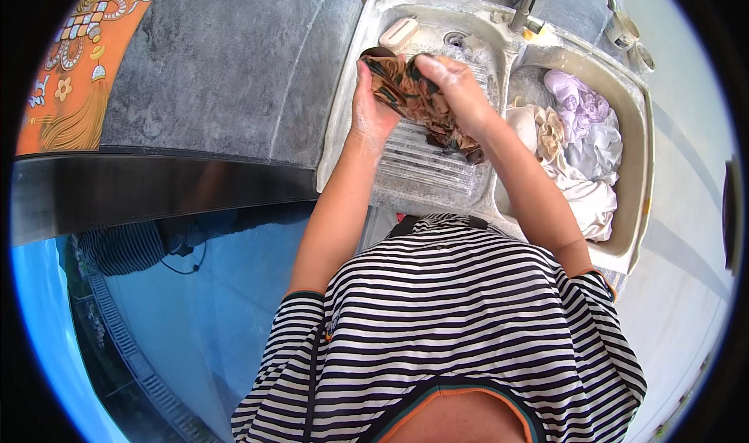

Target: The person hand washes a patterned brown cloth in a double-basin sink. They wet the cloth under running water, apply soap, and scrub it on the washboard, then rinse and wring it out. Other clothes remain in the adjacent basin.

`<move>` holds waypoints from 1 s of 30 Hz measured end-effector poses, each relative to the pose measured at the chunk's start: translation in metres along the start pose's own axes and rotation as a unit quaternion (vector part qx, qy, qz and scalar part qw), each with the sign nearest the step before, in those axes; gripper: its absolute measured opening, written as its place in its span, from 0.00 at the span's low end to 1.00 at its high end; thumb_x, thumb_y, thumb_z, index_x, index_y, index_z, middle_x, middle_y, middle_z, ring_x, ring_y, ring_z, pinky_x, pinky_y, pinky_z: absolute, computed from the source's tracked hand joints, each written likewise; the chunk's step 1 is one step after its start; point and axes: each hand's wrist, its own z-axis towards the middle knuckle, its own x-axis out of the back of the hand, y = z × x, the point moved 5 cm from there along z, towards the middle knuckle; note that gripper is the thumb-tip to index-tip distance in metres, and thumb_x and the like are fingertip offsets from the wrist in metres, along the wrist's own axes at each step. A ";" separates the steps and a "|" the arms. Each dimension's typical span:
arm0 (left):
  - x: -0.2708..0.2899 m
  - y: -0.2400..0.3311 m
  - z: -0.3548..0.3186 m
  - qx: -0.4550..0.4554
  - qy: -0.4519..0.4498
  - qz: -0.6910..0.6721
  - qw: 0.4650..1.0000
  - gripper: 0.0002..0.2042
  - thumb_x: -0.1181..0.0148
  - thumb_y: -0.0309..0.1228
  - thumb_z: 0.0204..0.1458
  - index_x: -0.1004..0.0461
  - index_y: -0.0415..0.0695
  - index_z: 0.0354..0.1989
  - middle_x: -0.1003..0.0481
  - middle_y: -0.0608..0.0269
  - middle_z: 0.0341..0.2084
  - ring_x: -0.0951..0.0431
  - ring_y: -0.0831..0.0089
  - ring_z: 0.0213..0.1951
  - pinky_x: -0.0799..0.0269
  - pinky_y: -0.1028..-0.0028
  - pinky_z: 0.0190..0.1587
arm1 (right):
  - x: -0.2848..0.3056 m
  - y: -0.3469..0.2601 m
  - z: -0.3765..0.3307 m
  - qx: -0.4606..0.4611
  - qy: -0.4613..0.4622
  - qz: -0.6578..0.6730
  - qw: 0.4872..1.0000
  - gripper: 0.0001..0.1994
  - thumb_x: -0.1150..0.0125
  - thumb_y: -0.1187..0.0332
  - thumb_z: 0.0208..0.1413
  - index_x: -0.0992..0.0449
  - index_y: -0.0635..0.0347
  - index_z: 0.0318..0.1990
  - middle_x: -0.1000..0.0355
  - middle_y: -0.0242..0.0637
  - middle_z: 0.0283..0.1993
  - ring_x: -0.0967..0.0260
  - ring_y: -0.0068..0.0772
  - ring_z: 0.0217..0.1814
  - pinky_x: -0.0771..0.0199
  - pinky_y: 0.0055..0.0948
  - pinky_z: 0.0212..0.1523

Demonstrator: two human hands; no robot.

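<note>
A brown patterned cloth (413, 96), wet and bunched, hangs over the ribbed washboard basin (425, 166) of a pale stone sink. My left hand (370, 107) grips its left side with fingers curled around the fabric. My right hand (456, 84) is closed on the cloth's upper right part, knuckles up. A tail of the cloth (460, 142) trails down onto the ribs below my right wrist.
The sink's right basin (636, 138) holds a heap of white, cream and lilac laundry (577, 138). A pale soap bar (399, 31) lies at the back, near a tap (530, 2). Grey stone floor (234, 60) and an orange patterned mat (74, 60) are at left.
</note>
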 end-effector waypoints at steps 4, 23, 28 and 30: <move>0.052 -0.052 0.012 0.211 -0.200 -0.229 0.929 0.28 0.61 0.57 0.67 0.30 0.44 0.56 0.25 0.56 0.53 0.27 0.61 0.58 0.30 0.51 0.58 | -0.075 0.016 -0.041 0.376 -0.039 -0.490 0.786 0.15 0.37 0.56 0.58 0.23 0.58 0.28 0.22 0.43 0.31 0.23 0.48 0.36 0.23 0.41 0.40; -0.035 -0.079 -0.023 0.064 0.230 0.087 0.967 0.17 0.49 0.45 0.66 0.26 0.45 0.49 0.22 0.61 0.45 0.19 0.63 0.46 0.20 0.56 0.49 | 0.083 0.031 0.053 0.357 0.099 -0.563 0.739 0.19 0.36 0.50 0.57 0.20 0.59 0.37 0.22 0.41 0.39 0.23 0.49 0.39 0.22 0.43 0.39; -0.032 -0.033 -0.012 -0.050 0.304 0.201 0.930 0.24 0.46 0.52 0.65 0.29 0.42 0.55 0.23 0.57 0.47 0.20 0.61 0.48 0.22 0.53 0.52 | 0.084 0.054 0.023 0.279 -0.176 -0.473 0.817 0.23 0.36 0.51 0.58 0.21 0.63 0.50 0.21 0.45 0.50 0.24 0.55 0.46 0.26 0.43 0.54; -0.041 -0.023 -0.007 -0.089 0.279 0.289 0.911 0.29 0.48 0.54 0.65 0.33 0.37 0.58 0.26 0.53 0.53 0.24 0.58 0.56 0.26 0.50 0.56 | 0.102 0.084 0.029 0.143 -0.228 -0.534 0.802 0.19 0.36 0.59 0.59 0.21 0.64 0.51 0.20 0.42 0.48 0.23 0.48 0.45 0.26 0.40 0.54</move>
